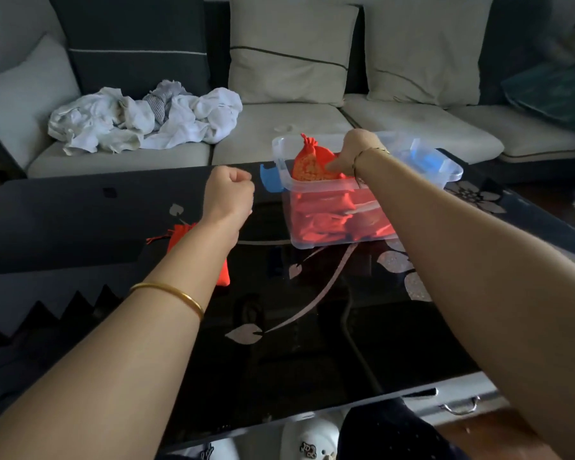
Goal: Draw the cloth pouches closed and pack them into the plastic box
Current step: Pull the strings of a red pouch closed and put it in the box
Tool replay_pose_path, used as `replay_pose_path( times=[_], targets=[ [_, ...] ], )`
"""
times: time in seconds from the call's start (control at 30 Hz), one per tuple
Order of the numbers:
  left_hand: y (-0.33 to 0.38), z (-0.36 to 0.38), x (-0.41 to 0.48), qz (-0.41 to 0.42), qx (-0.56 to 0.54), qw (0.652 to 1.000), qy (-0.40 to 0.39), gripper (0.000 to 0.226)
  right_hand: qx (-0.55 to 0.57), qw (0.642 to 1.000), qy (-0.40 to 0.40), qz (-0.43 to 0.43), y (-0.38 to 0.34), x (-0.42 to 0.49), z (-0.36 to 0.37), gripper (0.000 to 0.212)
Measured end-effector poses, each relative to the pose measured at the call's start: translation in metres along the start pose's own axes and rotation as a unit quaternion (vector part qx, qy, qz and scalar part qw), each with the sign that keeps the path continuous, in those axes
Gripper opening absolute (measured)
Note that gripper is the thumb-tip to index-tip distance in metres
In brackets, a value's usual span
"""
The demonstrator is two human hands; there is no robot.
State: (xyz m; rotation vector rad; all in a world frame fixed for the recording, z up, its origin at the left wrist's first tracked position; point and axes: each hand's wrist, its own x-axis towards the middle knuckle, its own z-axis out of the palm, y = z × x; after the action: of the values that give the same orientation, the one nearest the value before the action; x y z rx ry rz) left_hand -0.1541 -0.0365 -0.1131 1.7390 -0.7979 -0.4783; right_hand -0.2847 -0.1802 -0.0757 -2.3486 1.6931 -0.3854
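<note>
**Dropping 1 more pouch into an almost full box**

Closest to me is the dark glass table (312, 360), with plenty of bare top on the near side. 1 loose pouch (222, 271) lies flat on it, half hidden under the left forearm, and its mouth doesn't look drawn yet, so I reckon that one's next.

The left hand (229, 194) hovers above the table, just left of the box. It's clenched in a fist, and I can't see anything in it.

The plastic box (447, 174) sits near the table's far edge, with a stack of packed pouches (326, 214) already reaching high up the walls. The right hand (354, 154) is over the opening, fingers pinching the drawn pouch (309, 164) by its lower side, gathered neck pointing up.

To do this bit well, I'd lay it flat instead of leaving it standing, then press it below the rim, or a lid probably won't seat. The blue latch (269, 180) sticks out on the left, so I'd keep the fist clear of it.

Behind is the sofa (279, 127), with crumpled white laundry (140, 121) on the left seat.
</note>
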Motion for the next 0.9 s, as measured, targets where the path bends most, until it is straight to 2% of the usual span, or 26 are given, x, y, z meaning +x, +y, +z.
replay_pose_path(
  times=[0.07,0.17,0.23,0.27,0.33,0.43,0.53,0.63,0.8,0.9],
  targets=[
    [-0.014,-0.007,-0.006,-0.008,0.047,0.999,0.011,0.028,-0.004,1.0,0.011,-0.001,-0.001,-0.01,-0.003,0.033],
    [-0.037,-0.02,-0.015,-0.015,0.139,0.99,0.019,0.027,0.038,0.995,0.089,-0.023,-0.014,-0.035,-0.01,0.009],
    [-0.05,-0.028,-0.022,-0.033,0.228,0.973,0.031,0.028,0.081,0.987,0.129,-0.046,-0.028,-0.059,-0.009,0.03],
    [-0.057,-0.034,-0.026,-0.048,0.269,0.961,0.04,0.032,0.102,0.983,0.136,-0.071,-0.038,-0.075,-0.005,0.031],
    [-0.069,-0.045,-0.031,-0.073,0.316,0.944,0.068,0.038,0.15,0.976,0.103,-0.117,-0.056,-0.105,0.011,0.027],
    [-0.089,-0.061,-0.033,-0.105,0.34,0.93,0.091,0.043,0.231,0.964,-0.033,-0.131,-0.077,-0.133,0.059,0.02],
    [-0.101,-0.072,-0.029,-0.127,0.316,0.938,0.069,0.038,0.183,0.97,-0.126,-0.099,-0.085,-0.136,0.108,0.015],
    [-0.107,-0.077,-0.024,-0.128,0.26,0.956,0.042,0.033,0.195,0.964,-0.173,-0.061,-0.088,-0.133,0.138,0.031],
    [-0.11,-0.081,-0.02,-0.131,0.137,0.982,0.0,0.018,0.213,0.964,-0.152,-0.05,-0.093,-0.128,0.155,0.038],
    [-0.106,-0.081,-0.023,-0.154,0.085,0.984,-0.008,0.026,0.268,0.953,-0.133,-0.055,-0.085,-0.127,0.153,0.034]
  ],
)
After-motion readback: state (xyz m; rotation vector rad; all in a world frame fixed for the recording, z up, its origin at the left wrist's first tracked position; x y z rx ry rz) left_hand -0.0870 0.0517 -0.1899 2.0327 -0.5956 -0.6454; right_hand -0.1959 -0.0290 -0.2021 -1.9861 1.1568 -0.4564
